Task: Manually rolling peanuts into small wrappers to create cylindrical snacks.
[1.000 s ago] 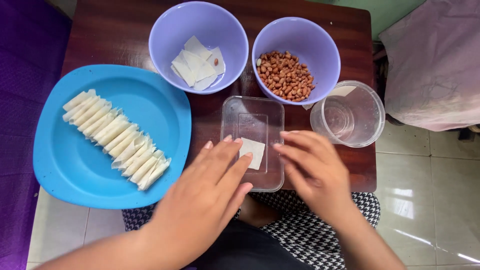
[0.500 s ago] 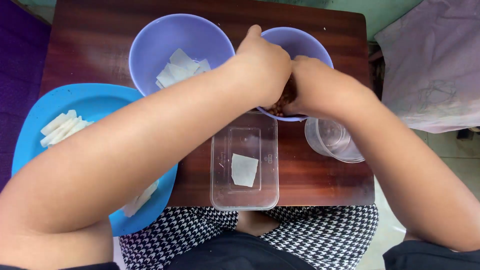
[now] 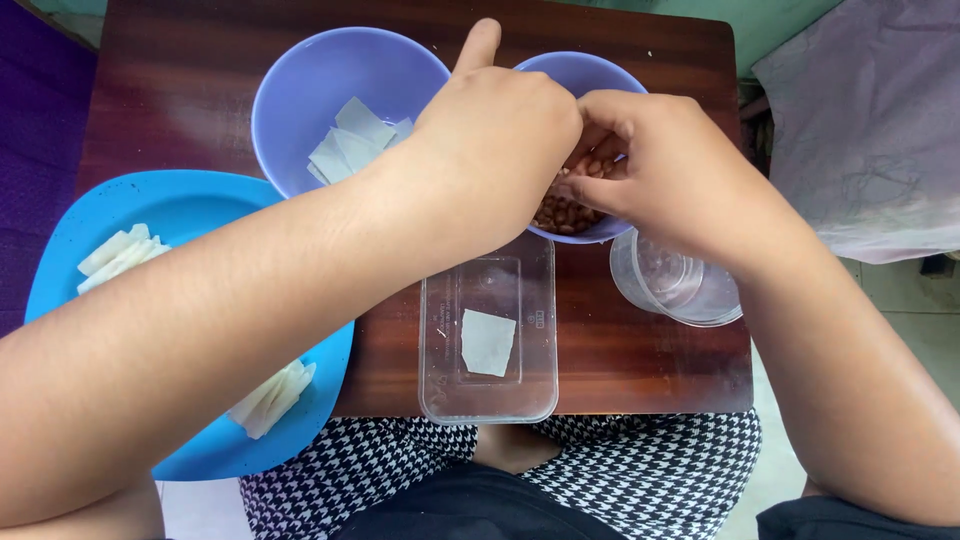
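Both hands meet over the purple bowl of peanuts [image 3: 575, 215], which sits toward the far right of the dark wooden table [image 3: 640, 370]. Left hand [image 3: 495, 140] reaches across from the left, knuckles up, index finger raised and pointing away; its other fingers curl down into the bowl, tips hidden, so whether they pinch any nuts cannot be told. Right hand [image 3: 660, 165] comes in from the right, fingers bent and drawn together at the bowl's rim, touching the left hand's fingers; its grip is likewise hidden.

A second purple bowl [image 3: 300, 100], just left of the first, holds pale square wrappers [image 3: 352, 145]. Clear rectangular container [image 3: 490, 345] at the near edge, middle, holds one small wrapper piece [image 3: 488, 342]. Clear round cup [image 3: 675, 285] stands just right of it, near the peanut bowl. Blue plate [image 3: 200, 205] overhangs the left edge, carrying rolled white sticks [image 3: 120, 255], partly covered by the left forearm.
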